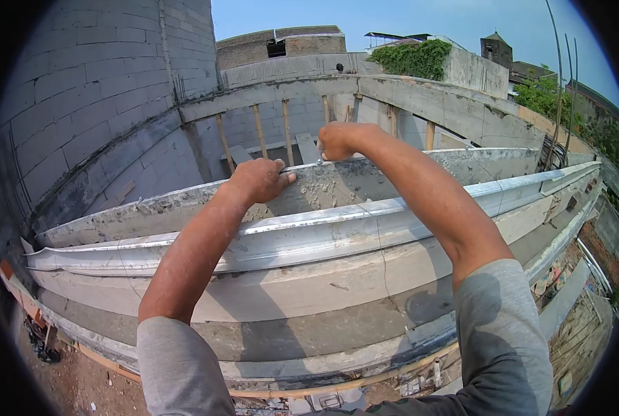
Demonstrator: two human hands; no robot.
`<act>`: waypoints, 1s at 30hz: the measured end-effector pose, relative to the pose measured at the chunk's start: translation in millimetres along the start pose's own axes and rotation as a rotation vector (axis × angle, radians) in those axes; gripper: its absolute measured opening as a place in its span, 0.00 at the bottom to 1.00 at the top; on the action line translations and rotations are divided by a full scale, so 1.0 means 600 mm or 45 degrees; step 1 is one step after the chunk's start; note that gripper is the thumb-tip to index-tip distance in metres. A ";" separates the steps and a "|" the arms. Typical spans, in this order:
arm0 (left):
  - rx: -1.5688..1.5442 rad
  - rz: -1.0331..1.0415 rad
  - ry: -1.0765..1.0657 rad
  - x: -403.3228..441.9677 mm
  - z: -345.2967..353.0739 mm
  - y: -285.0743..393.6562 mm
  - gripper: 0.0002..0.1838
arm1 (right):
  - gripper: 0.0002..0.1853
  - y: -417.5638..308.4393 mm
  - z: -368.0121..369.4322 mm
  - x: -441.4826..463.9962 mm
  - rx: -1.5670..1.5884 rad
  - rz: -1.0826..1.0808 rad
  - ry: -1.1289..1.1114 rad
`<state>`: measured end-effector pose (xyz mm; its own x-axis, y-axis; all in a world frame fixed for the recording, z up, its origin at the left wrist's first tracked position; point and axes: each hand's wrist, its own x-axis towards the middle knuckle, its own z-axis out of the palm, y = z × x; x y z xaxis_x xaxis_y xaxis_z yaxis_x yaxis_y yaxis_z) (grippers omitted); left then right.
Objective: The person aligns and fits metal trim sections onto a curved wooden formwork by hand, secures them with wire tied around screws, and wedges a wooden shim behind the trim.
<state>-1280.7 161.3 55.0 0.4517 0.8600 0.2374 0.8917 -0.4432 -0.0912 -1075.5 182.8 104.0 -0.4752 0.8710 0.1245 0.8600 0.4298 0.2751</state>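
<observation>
In the head view, a concrete-crusted formwork panel (323, 186) stands on edge across the middle, rough on its near face. My left hand (257, 180) grips the top edge of this panel, thumb on the near side and fingers curled over. To its right, my right hand (338, 141) is closed just above the same edge. A small shiny metal piece (319, 161) shows under its fingers, too small to name. Nearer to me, a long pale metal channel (309, 239) runs alongside the panel under both forearms. Thin wires (381, 256) hang over the channel.
A grey block wall (94, 90) rises at left. Behind the panel, upright bamboo props (286, 125) stand below a concrete beam (455, 104). Steel rods (559, 90) stick up at right. Below me is a ledge (323, 340), with ground and debris (81, 378) far beneath.
</observation>
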 end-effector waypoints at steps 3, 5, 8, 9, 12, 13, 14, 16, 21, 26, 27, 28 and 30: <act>-0.022 -0.002 -0.024 0.003 0.005 0.001 0.25 | 0.11 0.006 -0.003 0.019 0.140 -0.016 -0.094; -0.024 0.004 -0.043 0.004 0.004 0.003 0.24 | 0.11 0.007 0.003 0.024 0.211 -0.028 -0.073; 0.016 0.095 0.082 0.008 0.022 -0.003 0.23 | 0.13 0.000 -0.002 0.051 0.097 -0.117 0.028; 0.029 0.098 0.059 0.010 0.019 -0.001 0.22 | 0.15 -0.015 -0.020 0.040 0.054 -0.125 0.008; 0.050 0.112 0.012 0.010 0.008 -0.001 0.21 | 0.13 -0.036 -0.029 0.032 -0.093 -0.171 0.030; 0.050 0.121 0.024 0.012 0.011 -0.003 0.21 | 0.12 -0.041 -0.034 0.028 -0.118 -0.190 0.039; 0.051 0.131 0.025 0.010 0.014 -0.005 0.21 | 0.11 -0.047 -0.035 0.022 -0.133 -0.209 0.043; 0.045 0.119 0.028 0.006 0.015 -0.003 0.22 | 0.08 -0.043 -0.030 -0.011 -0.035 -0.247 0.112; -0.008 0.105 0.030 0.006 0.014 -0.003 0.24 | 0.06 0.044 0.012 -0.042 0.464 -0.155 0.072; -0.006 0.045 -0.109 0.012 -0.016 0.012 0.29 | 0.06 -0.010 -0.015 0.068 0.062 -0.167 0.005; -0.018 0.083 -0.141 0.020 -0.009 0.005 0.30 | 0.06 -0.034 -0.023 0.066 -0.036 -0.225 0.001; -0.023 0.121 -0.168 0.030 -0.001 -0.009 0.32 | 0.06 -0.044 -0.022 0.049 -0.042 -0.303 0.047; -0.010 0.146 -0.222 0.044 -0.014 -0.018 0.34 | 0.06 -0.060 -0.029 0.019 -0.068 -0.452 0.158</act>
<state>-1278.6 186.9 70.6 0.5487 0.8342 0.0548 0.8343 -0.5422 -0.1004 -1115.1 172.7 112.2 -0.7637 0.6332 0.1257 0.6281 0.6840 0.3710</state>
